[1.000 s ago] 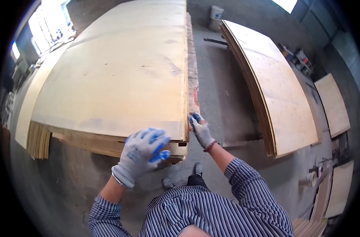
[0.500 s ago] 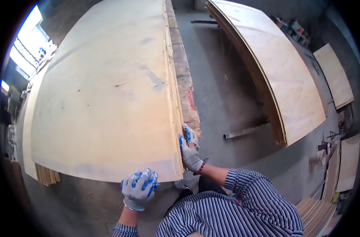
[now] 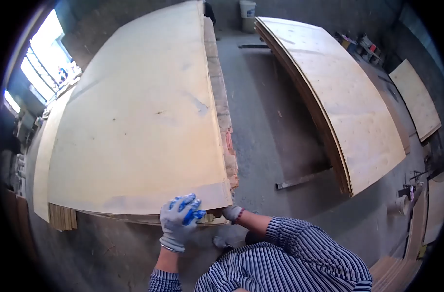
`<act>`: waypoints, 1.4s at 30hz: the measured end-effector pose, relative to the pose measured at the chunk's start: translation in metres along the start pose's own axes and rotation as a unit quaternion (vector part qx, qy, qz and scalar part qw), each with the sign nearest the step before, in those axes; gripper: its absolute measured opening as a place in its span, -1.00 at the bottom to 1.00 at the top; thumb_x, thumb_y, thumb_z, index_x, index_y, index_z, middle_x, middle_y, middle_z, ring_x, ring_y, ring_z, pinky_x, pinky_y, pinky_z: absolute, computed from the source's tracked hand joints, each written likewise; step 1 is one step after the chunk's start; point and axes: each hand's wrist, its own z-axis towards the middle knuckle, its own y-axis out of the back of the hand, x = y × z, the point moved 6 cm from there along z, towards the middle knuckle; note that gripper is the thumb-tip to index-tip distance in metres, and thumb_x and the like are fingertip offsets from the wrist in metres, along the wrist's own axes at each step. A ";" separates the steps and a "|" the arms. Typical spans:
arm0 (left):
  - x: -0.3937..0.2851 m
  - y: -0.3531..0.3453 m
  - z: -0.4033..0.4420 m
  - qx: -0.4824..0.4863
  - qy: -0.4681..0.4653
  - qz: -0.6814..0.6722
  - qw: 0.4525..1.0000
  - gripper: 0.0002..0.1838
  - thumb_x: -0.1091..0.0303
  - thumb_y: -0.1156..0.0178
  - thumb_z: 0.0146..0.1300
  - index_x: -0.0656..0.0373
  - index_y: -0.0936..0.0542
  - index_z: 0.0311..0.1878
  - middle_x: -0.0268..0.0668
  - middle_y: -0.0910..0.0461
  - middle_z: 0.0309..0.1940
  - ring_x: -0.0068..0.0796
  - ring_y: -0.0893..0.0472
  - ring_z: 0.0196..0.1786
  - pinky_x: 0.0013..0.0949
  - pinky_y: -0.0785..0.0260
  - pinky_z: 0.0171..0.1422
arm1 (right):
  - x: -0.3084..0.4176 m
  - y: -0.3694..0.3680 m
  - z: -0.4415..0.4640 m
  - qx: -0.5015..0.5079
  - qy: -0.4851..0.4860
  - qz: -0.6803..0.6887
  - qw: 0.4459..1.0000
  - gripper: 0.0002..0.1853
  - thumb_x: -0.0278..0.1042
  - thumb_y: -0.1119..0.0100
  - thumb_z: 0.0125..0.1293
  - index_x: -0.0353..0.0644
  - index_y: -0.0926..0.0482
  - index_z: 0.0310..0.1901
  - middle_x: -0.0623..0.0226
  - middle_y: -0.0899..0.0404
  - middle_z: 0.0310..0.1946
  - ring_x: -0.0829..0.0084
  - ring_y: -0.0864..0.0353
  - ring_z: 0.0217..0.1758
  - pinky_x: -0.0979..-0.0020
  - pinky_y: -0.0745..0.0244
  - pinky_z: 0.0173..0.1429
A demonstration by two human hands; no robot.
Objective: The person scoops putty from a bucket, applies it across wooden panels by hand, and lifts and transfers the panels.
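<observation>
A large pale plywood sheet [image 3: 139, 117] lies on top of a stack in front of me, its near edge slightly raised with a gap and lower layers showing beneath. My left hand [image 3: 179, 219], in a grey glove with blue-coated fingers, is curled onto that near edge, right of its middle. At the near right corner my right hand [image 3: 233, 213], also gloved, reaches under the sheet. Its fingers are hidden there, and only the back of the glove and the wrist show.
Another plywood stack [image 3: 348, 107] stands to the right across a strip of grey floor [image 3: 253, 131]. A metal bar [image 3: 302, 178] sticks out below it. Other panels lean at the far right [image 3: 416, 100]. A bucket [image 3: 247, 9] stands at the back, and another container [image 3: 399, 206] sits at right.
My right hand has moved from the sheet's right side down to its near corner, going under it. My left hand has come up onto the near edge, where a gap now shows beneath.
</observation>
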 end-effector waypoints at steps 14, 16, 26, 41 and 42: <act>0.043 -0.012 -0.017 -0.234 0.166 -0.013 0.958 -0.69 0.55 -0.17 0.16 0.15 -0.68 -0.03 -0.16 -0.66 -0.04 -0.10 -0.59 0.07 -0.15 -0.38 0.24 | 0.045 0.071 0.021 0.037 -0.194 0.459 0.866 -0.64 -0.33 -0.41 0.23 -0.19 -0.53 0.00 0.42 -0.60 -0.33 0.55 -0.62 -0.35 0.42 -0.67 -0.39; 0.051 -0.016 -0.023 -0.262 0.182 -0.086 0.944 -0.71 0.57 -0.15 0.21 0.21 -0.66 -0.01 -0.14 -0.63 0.02 -0.13 -0.59 0.09 -0.18 -0.37 0.27 | 0.050 0.074 0.017 0.034 -0.222 0.426 0.876 -0.69 -0.34 -0.39 0.27 -0.22 -0.60 0.00 0.39 -0.68 -0.21 0.59 -0.67 -0.27 0.44 -0.69 -0.29; 0.138 0.019 -0.158 -0.453 0.342 -0.190 0.801 -0.57 0.52 -0.06 0.42 0.31 -0.38 0.34 -0.12 -0.36 0.33 -0.25 -0.39 0.34 -0.24 -0.21 0.46 | 0.050 0.072 0.015 0.031 -0.233 0.466 0.853 -0.65 -0.31 -0.39 0.25 -0.29 -0.58 0.00 0.35 -0.65 -0.20 0.54 -0.63 -0.23 0.47 -0.63 -0.25; 0.240 0.007 -0.192 -0.414 0.337 -0.647 0.545 -0.41 -0.09 0.17 0.52 0.15 -0.41 0.37 -0.20 -0.47 0.32 -0.23 -0.43 0.34 -0.15 -0.20 0.48 | 0.087 0.075 -0.078 -0.003 -0.303 0.427 0.852 -0.57 -0.38 -0.43 0.22 -0.34 -0.57 0.08 0.28 -0.67 -0.06 0.54 -0.65 -0.07 0.51 -0.57 0.03; 0.240 0.007 -0.200 -0.437 0.351 -0.644 0.520 -0.40 -0.09 0.17 0.52 0.16 -0.42 0.36 -0.19 -0.46 0.32 -0.23 -0.43 0.34 -0.14 -0.22 0.46 | 0.092 0.086 -0.096 -0.016 -0.321 0.405 0.856 -0.58 -0.37 -0.46 0.19 -0.34 -0.60 0.05 0.30 -0.68 -0.08 0.56 -0.65 -0.10 0.52 -0.57 0.01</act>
